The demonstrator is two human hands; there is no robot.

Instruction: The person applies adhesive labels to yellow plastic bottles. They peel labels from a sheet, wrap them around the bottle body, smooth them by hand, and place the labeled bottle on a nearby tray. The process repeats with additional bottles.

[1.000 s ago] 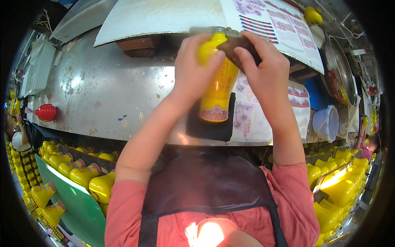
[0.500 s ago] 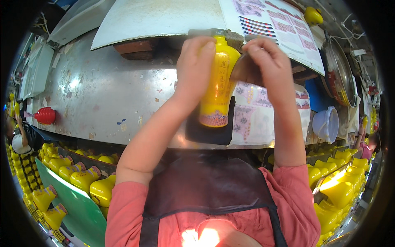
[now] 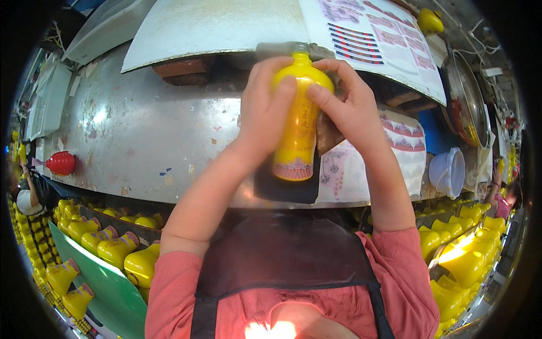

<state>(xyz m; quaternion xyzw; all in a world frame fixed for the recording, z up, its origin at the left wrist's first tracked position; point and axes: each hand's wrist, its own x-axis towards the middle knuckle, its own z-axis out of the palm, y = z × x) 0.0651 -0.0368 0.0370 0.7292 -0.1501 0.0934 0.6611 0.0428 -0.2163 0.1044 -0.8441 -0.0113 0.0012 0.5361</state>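
A glossy yellow bottle (image 3: 297,144), with a patterned band at its base and a column of dark characters, lies tilted with its neck pointing away from me. Both hands grip its shoulders. My left hand (image 3: 265,101) wraps the left side, thumb on the front. From the right, my right hand (image 3: 351,107) curls its fingers round the shoulder and presses its thumb near the characters. Next to the bottle, below that hand, is a flat brown piece (image 3: 328,134); whether I touch it is unclear. A dark pad (image 3: 286,191) lies beneath the bottle's base.
Printed decal sheets (image 3: 353,178) lie to the right, with more on a raised white board (image 3: 226,25) behind. A grey bar (image 3: 323,52) sits behind the bottle's neck. A pale bucket (image 3: 447,172) stands right, a red container (image 3: 61,163) left. Yellow vessels (image 3: 117,248) fill racks on both sides.
My right hand has moved left from beside the bottle onto its shoulder. The brown piece it held is now lower, beside the bottle. The bottle has shifted slightly toward me.
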